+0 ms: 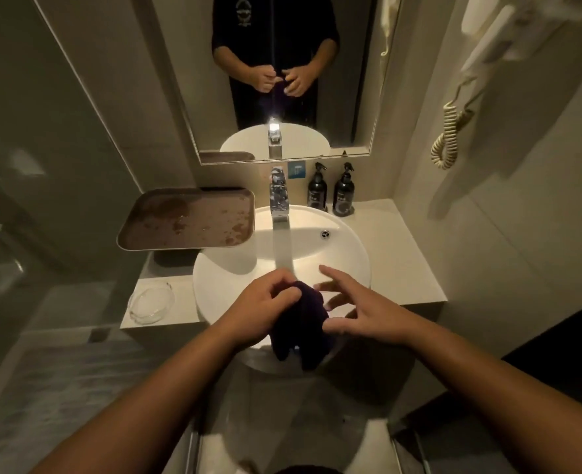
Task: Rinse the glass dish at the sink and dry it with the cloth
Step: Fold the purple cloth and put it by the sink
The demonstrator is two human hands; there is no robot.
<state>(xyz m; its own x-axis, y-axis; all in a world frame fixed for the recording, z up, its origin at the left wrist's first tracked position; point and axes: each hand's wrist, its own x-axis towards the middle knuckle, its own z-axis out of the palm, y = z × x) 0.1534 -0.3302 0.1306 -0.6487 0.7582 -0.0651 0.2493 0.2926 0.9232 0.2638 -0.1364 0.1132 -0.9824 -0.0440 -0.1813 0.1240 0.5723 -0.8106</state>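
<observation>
Over the sink (344, 254), the left hand (258, 306) pinches a dark cloth (303, 323) in curled fingers while the right hand (361, 313) hovers splayed beside it; the glass dish (151, 302) sits on the worktop (402, 254) well left of the left fingers, nearer that hand.

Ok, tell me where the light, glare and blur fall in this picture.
Head view: dim and warm overall, brightest on the sink basin; a glare spot sits on the tap's reflection in the mirror; the left edge smears into blur; wide-angle bending curves the walls; the cloth reads almost black.
</observation>
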